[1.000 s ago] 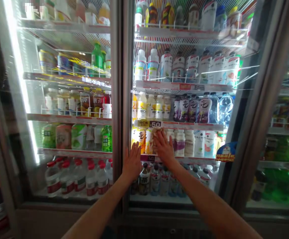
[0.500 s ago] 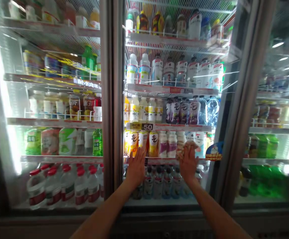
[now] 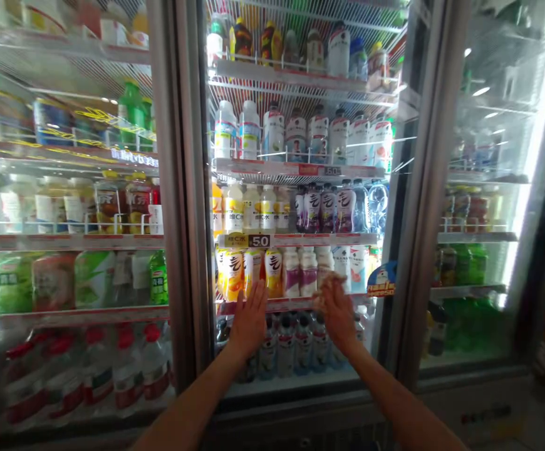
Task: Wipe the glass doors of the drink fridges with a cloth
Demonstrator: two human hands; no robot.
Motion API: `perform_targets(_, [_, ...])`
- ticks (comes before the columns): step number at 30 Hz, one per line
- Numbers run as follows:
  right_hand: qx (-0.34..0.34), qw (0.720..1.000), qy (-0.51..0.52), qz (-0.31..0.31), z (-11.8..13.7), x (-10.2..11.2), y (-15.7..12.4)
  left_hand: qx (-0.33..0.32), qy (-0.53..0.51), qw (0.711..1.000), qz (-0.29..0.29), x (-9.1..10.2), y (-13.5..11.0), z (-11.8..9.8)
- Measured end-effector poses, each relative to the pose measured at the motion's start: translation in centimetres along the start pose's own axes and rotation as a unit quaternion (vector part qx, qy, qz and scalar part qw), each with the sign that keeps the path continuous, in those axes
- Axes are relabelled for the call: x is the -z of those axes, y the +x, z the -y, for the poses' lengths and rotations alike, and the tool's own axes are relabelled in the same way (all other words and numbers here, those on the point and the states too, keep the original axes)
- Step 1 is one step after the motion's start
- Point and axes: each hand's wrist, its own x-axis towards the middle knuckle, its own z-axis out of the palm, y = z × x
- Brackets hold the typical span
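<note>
My left hand [image 3: 249, 321] rests flat against the glass door in the middle, its fingers stretched upward and holding nothing. Behind its fingertips stand orange-yellow bottles [image 3: 274, 273] on a shelf. To the right, my right hand [image 3: 339, 316] presses a crumpled, light brownish cloth [image 3: 331, 283] to the same glass. White-and-purple bottles [image 3: 308, 272] stand behind the glass between the two hands. A blue and orange sticker [image 3: 382, 278] is on the door, right of the cloth.
A metal door frame [image 3: 185, 207] runs upright on the left, and another frame [image 3: 425, 207] on the right. Shelves of drinks fill the cooler. Red-capped water bottles [image 3: 94, 369] stand low behind the left door. A black price tag [image 3: 259, 240] hangs on the middle shelf.
The view has turned to the right, so the cooler appears further left. The right hand and cloth sit slightly lower on the glass. My left hand stays flat on the door, shifted slightly right.
</note>
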Motion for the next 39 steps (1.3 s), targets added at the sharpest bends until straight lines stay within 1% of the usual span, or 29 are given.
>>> perform_targets(1, [0.059,0.998,0.008,0.016,0.5,0.0,0.2,-0.004,-0.001,1.0,-0.001,0.1,0.3,-0.3])
perform_targets(2, [0.085,0.996,0.009,0.022,0.4,0.2,0.6,-0.004,-0.002,1.0,-0.003,0.2,0.5,-0.4])
perform_targets(3, [0.074,0.997,0.006,0.018,-0.3,0.4,1.3,0.0,-0.003,1.0,-0.006,0.3,0.8,-0.2])
perform_targets(5, [-0.041,0.999,-0.005,-0.023,-2.9,1.1,3.1,0.018,0.001,1.0,-0.011,0.7,1.3,0.6])
perform_targets(7, [-0.155,0.985,-0.013,-0.068,-5.1,1.6,5.0,0.04,0.01,0.999,-0.014,1.0,1.7,1.7])
perform_targets(9, [-0.186,0.979,-0.01,-0.087,-5.0,1.8,6.3,0.059,0.02,0.998,-0.015,1.3,2.1,2.4])
perform_targets(11, [-0.108,0.992,0.001,-0.065,-2.6,1.5,6.6,0.068,0.025,0.997,-0.019,1.4,2.4,2.4])
perform_targets(14, [0.085,0.996,0.018,-0.009,1.2,0.9,6.0,0.055,0.023,0.998,-0.02,1.7,2.6,2.0])
perform_targets(15, [0.119,0.993,0.019,0.0,1.4,0.9,6.0,0.05,0.024,0.998,-0.019,1.9,2.6,2.0])
perform_targets(16, [0.117,0.993,0.017,0.0,1.0,1.1,6.1,0.051,0.027,0.998,-0.018,2.1,2.7,2.2])
perform_targets(17, [0.08,0.997,0.016,-0.008,0.0,1.3,6.6,0.056,0.03,0.998,-0.018,2.3,2.7,2.6])
perform_targets(19, [-0.064,0.997,0.015,-0.046,-2.4,2.0,8.2,0.072,0.036,0.997,-0.017,2.9,2.9,3.4])
perform_targets(20, [-0.135,0.988,0.017,-0.067,-3.3,2.3,9.1,0.077,0.037,0.996,-0.016,3.1,3.0,3.7])
perform_targets(21, [-0.188,0.978,0.022,-0.084,-3.6,2.5,10.1,0.08,0.036,0.996,-0.014,3.3,3.2,3.9])
perform_targets(22, [-0.211,0.973,0.027,-0.094,-3.2,2.6,10.8,0.082,0.035,0.996,-0.014,3.4,3.3,4.0])
perform_targets(23, [-0.196,0.975,0.032,-0.095,-2.3,2.6,11.3,0.081,0.034,0.996,-0.014,3.5,3.5,4.0])
perform_targets(24, [-0.146,0.985,0.036,-0.084,-0.8,2.5,11.6,0.078,0.034,0.996,-0.017,3.6,3.7,3.9])
perform_targets(26, [0.019,0.998,0.04,-0.044,2.2,2.1,11.5,0.071,0.034,0.997,-0.027,3.6,4.1,3.7])
perform_targets(27, [0.097,0.994,0.04,-0.027,3.3,2.0,11.4,0.07,0.035,0.996,-0.032,3.7,4.2,3.8])
perform_targets(28, [0.148,0.988,0.039,-0.02,3.7,1.9,11.4,0.073,0.036,0.996,-0.038,3.8,4.3,4.0])
perform_targets(29, [0.16,0.986,0.036,-0.024,3.5,2.0,11.6,0.079,0.038,0.995,-0.041,3.9,4.4,4.4])
perform_targets(30, [0.128,0.99,0.034,-0.04,2.7,2.2,12.0,0.089,0.04,0.994,-0.043,4.1,4.5,4.8])
perform_targets(32, [-0.012,0.995,0.028,-0.094,0.3,2.9,13.3,0.111,0.045,0.992,-0.042,4.5,4.7,5.6])
perform_targets(33, [-0.08,0.989,0.026,-0.118,-0.6,3.2,14.1,0.118,0.047,0.991,-0.039,4.7,4.8,5.9])
perform_targets(34, [-0.126,0.983,0.024,-0.134,-1.2,3.5,14.9,0.121,0.048,0.991,-0.036,4.8,5.0,6.1])
perform_targets(35, [-0.144,0.979,0.024,-0.142,-1.1,3.7,15.5,0.12,0.047,0.991,-0.033,4.9,5.1,6.2])
perform_targets(36, [-0.137,0.98,0.024,-0.141,-0.3,3.7,15.8,0.117,0.046,0.992,-0.031,5.0,5.3,6.1])
perform_targets(37, [-0.103,0.986,0.026,-0.13,0.9,3.6,15.8,0.114,0.045,0.992,-0.031,5.0,5.4,5.9])
perform_targets(39, [0.026,0.996,0.032,-0.085,3.8,3.2,15.2,0.113,0.042,0.992,-0.033,4.9,5.6,5.5])
